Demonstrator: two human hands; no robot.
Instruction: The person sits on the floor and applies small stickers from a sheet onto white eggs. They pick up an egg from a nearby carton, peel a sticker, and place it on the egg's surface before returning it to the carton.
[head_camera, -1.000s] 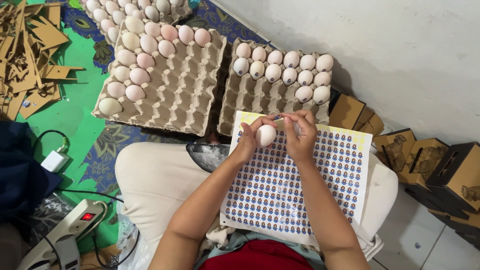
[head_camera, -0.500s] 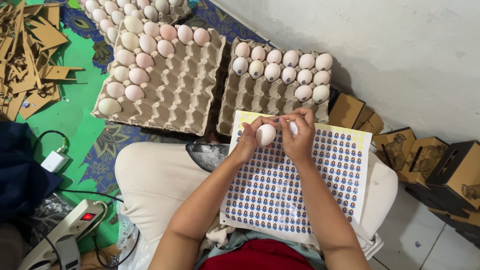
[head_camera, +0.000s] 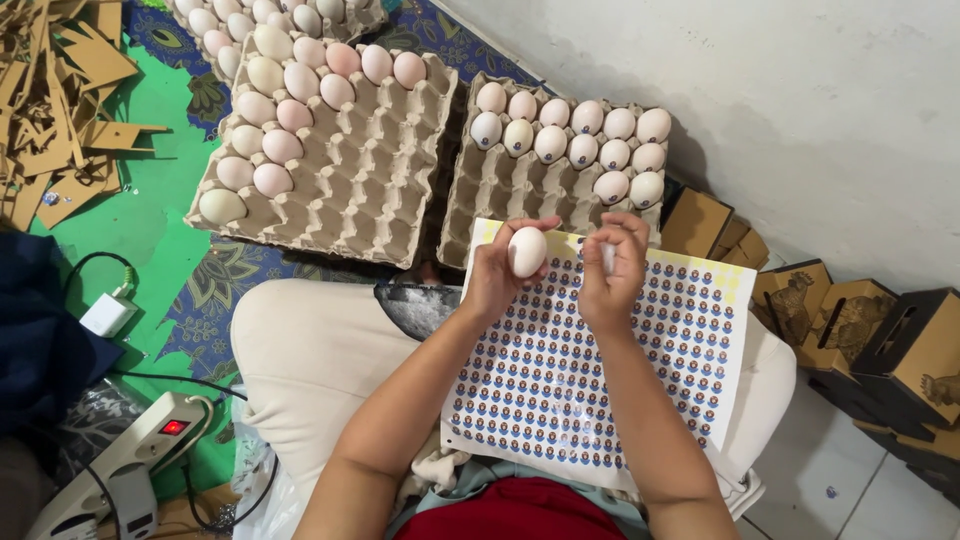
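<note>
A person sits on the floor, seen from above, with pale trousers (head_camera: 320, 350) across the near middle of the view and a white wall (head_camera: 780, 100) filling the far right. On the lap lies a large sticker sheet (head_camera: 600, 400), white with a yellow far edge and covered in rows of small round blue stickers. Beyond the knees, on a patterned blue and green mat (head_camera: 150, 230), sit two grey pulp egg trays side by side: the left tray (head_camera: 350, 170) holds pale and pinkish eggs along its far and left edges, and the right tray (head_camera: 500, 200) holds two rows of pale eggs at its far end. More eggs in another tray show at the far edge. Brown cardboard boxes (head_camera: 870, 330) stand at the right by the wall, and cardboard scraps (head_camera: 60, 110) lie at the far left. A white power strip (head_camera: 130, 460) with a red switch lies near left, with a small white charger (head_camera: 108, 315) farther back. Above the far end of the sheet, the left hand (head_camera: 495, 275) has its grip clamped on a single pale egg (head_camera: 527, 251), fingers wrapped round it. The right hand (head_camera: 610, 270) is just beside the egg, its fingers curled together and pinching something small and white that is too small to make out.
</note>
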